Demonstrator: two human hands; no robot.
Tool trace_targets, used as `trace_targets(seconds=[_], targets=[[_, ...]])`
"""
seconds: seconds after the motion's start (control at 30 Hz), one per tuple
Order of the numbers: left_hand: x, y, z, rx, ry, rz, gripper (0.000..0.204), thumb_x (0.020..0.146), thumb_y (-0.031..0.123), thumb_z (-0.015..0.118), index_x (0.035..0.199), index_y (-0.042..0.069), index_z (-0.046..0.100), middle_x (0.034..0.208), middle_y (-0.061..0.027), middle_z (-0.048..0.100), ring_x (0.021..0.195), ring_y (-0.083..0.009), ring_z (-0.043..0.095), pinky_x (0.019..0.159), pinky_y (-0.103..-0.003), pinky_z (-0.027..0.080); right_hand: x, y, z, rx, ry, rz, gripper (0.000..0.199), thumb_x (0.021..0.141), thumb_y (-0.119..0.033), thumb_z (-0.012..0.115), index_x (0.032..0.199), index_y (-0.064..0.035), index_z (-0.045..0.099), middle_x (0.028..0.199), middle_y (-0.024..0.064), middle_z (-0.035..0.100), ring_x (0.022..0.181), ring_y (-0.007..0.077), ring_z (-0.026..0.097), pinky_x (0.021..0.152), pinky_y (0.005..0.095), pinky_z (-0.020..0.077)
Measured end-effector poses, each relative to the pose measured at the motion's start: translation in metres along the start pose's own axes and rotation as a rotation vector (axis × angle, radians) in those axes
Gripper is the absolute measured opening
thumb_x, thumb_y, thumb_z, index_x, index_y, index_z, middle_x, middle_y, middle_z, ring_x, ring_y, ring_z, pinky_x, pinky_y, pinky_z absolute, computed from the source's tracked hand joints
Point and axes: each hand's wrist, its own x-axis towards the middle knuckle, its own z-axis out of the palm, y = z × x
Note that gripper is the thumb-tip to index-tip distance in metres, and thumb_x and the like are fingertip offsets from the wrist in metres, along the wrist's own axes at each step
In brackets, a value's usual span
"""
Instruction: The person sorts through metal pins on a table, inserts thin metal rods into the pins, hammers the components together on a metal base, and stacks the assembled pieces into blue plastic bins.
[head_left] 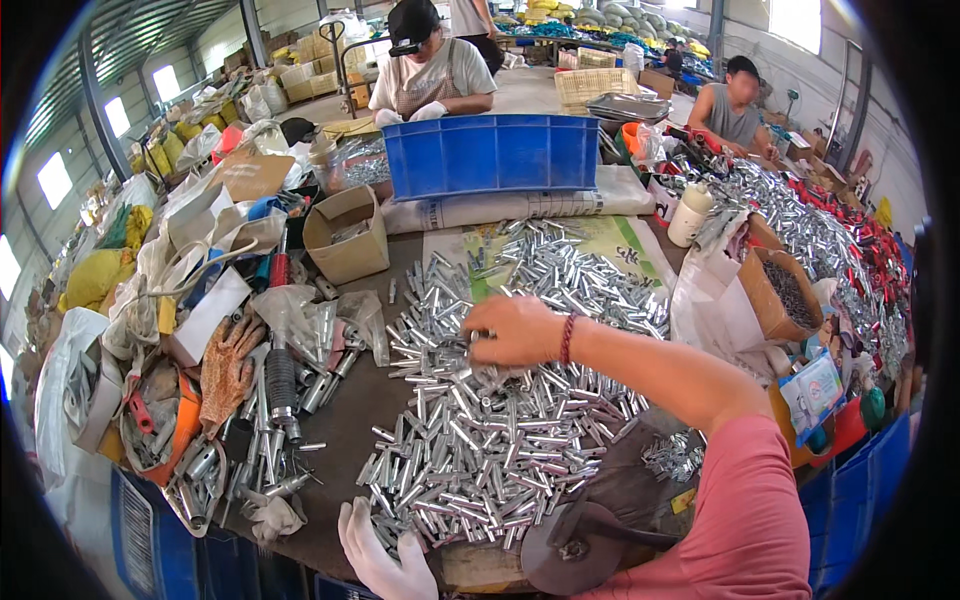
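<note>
A wide heap of short silver metal tubes [500, 430] covers the middle of the worktable. My right hand [515, 330], bare with a dark red bracelet at the wrist, reaches across to the heap's upper part. Its fingers are curled and closed above the tubes; what they hold, if anything, is hidden. At the near edge, my left hand [385, 555] wears a white glove. It is open, with thumb and fingers apart, beside the heap's lower left end. A dark round disc [570, 550] on a tool stands near my right upper arm.
Behind the heap stands a blue crate [490, 155], with a gloved co-worker [435, 75] beyond it. An open cardboard box [345, 235], hand tools and an orange-patterned glove [230, 370] crowd the left. At right are a white bottle [690, 215], a box of small parts [782, 290] and another seated person [735, 110].
</note>
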Motion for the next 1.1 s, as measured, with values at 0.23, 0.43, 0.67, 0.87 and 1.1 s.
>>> trace_targets(seconds=[0.23, 0.43, 0.67, 0.87, 1.1], targets=[[-0.001, -0.003, 0.000, 0.000, -0.013, -0.003, 0.050, 0.099, 0.019, 0.060, 0.143, -0.005, 0.053, 0.144, -0.0259, 0.056, 0.136, -0.0462, 0.049, 0.117, -0.053, 0.036, -0.074, -0.047, -0.016, -0.035, 0.004, -0.222, 0.045, 0.094, -0.049, 0.062, 0.113, -0.0100, 0.073, 0.111, 0.0127, 0.071, 0.103, 0.0339, 0.069, 0.086, 0.0479, 0.0561], [0.001, -0.002, 0.000, -0.014, -0.016, -0.023, 0.051, 0.100, 0.022, 0.059, 0.142, -0.006, 0.054, 0.144, -0.0257, 0.057, 0.137, -0.0464, 0.049, 0.117, -0.053, 0.036, 0.000, 0.034, -0.053, -0.067, 0.329, 0.013, 0.031, 0.098, -0.032, 0.059, 0.114, -0.0076, 0.072, 0.113, 0.0153, 0.072, 0.103, 0.0393, 0.068, 0.088, 0.0479, 0.0557], [0.001, -0.002, 0.000, -0.034, -0.007, -0.006, 0.050, 0.102, 0.025, 0.058, 0.141, -0.007, 0.055, 0.142, -0.0260, 0.059, 0.136, -0.0468, 0.050, 0.117, -0.054, 0.036, 0.109, 0.179, -0.028, -0.372, 0.188, 0.038, 0.028, 0.096, -0.014, 0.051, 0.117, -0.0054, 0.067, 0.122, 0.0176, 0.070, 0.113, 0.0391, 0.065, 0.096, 0.0471, 0.0533], [0.002, -0.001, -0.002, -0.042, -0.025, -0.050, 0.051, 0.101, 0.026, 0.058, 0.138, -0.008, 0.057, 0.140, -0.0269, 0.059, 0.135, -0.0469, 0.051, 0.117, -0.053, 0.036, 0.134, 0.154, -0.027, -0.338, 0.018, 0.254, 0.048, 0.102, -0.040, 0.049, 0.130, -0.0048, 0.064, 0.135, 0.0171, 0.065, 0.125, 0.0394, 0.060, 0.108, 0.0507, 0.0465], [0.007, 0.003, 0.000, -0.057, -0.032, -0.035, 0.049, 0.100, 0.024, 0.058, 0.137, -0.009, 0.058, 0.138, -0.0265, 0.060, 0.133, -0.0463, 0.052, 0.116, -0.053, 0.037, 0.112, 0.173, -0.060, -0.232, -0.201, 0.223, 0.063, 0.096, -0.059, 0.054, 0.126, -0.0067, 0.071, 0.118, 0.0197, 0.071, 0.112, 0.0354, 0.066, 0.100, 0.0451, 0.0501]])
